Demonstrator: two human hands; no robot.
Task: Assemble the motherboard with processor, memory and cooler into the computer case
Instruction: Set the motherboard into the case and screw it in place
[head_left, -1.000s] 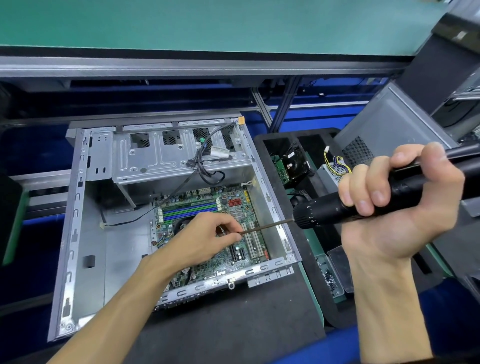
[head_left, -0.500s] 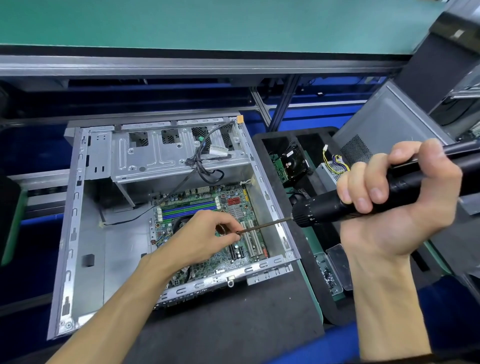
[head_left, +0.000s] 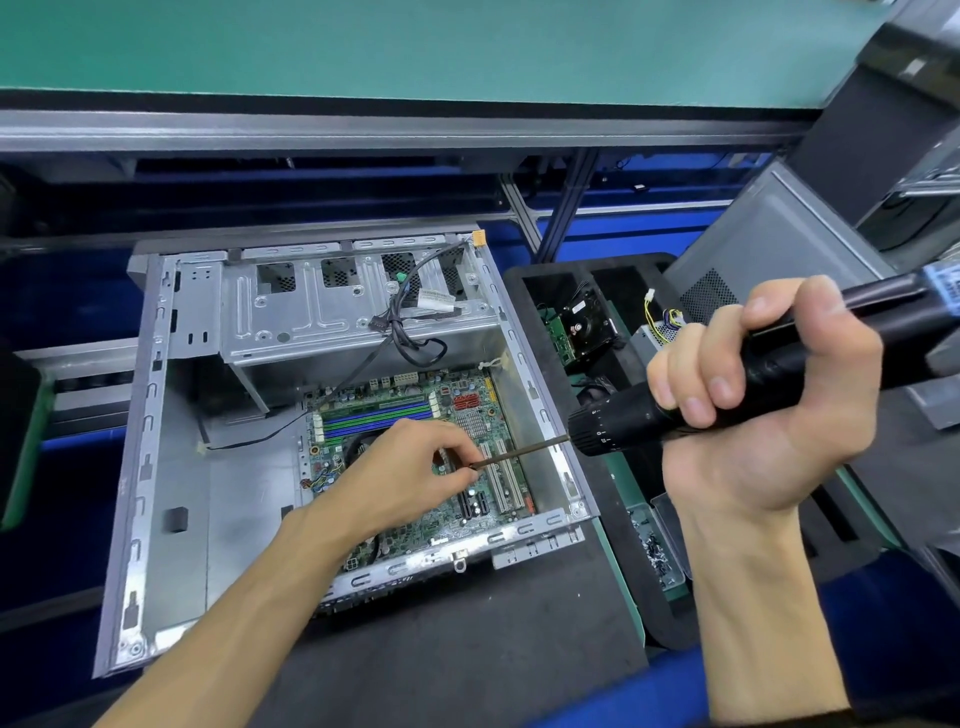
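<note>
Motherboard (head_left: 415, 441) lies flat in the case (head_left: 171, 467), tucked into the corner at 4 o'clock of the case floor, its blue and green memory slots toward 12. It looks seated, so fastening it down is probably the step in hand.

Right hand (head_left: 769, 415) wraps its grip round the black driver (head_left: 675, 415), fingers clamped on the barrel, holding it nearly level so the long bit (head_left: 524, 452) slants down over the case's 3 o'clock wall toward 9. Left hand (head_left: 415, 467) reaches in from 7 o'clock and pinches its grip on the bit's tip, most likely to steady it or set a screw on it; I cannot tell whether a screw is there, since the fingers hide the tip.

Room is tight: the bit passes just above the 3 o'clock wall's edge, and the white slots sit right beneath the tip, so a slip could scrape the board. The drive cage (head_left: 311, 312) closes off 12 o'clock, with a black cable (head_left: 410, 332) hanging from it over the board's far edge. Bare case floor lies open toward 9 o'clock. The screw tray (head_left: 654, 551) sits outside the case at 4 o'clock, within easy reach on the bench (head_left: 467, 649).
</note>
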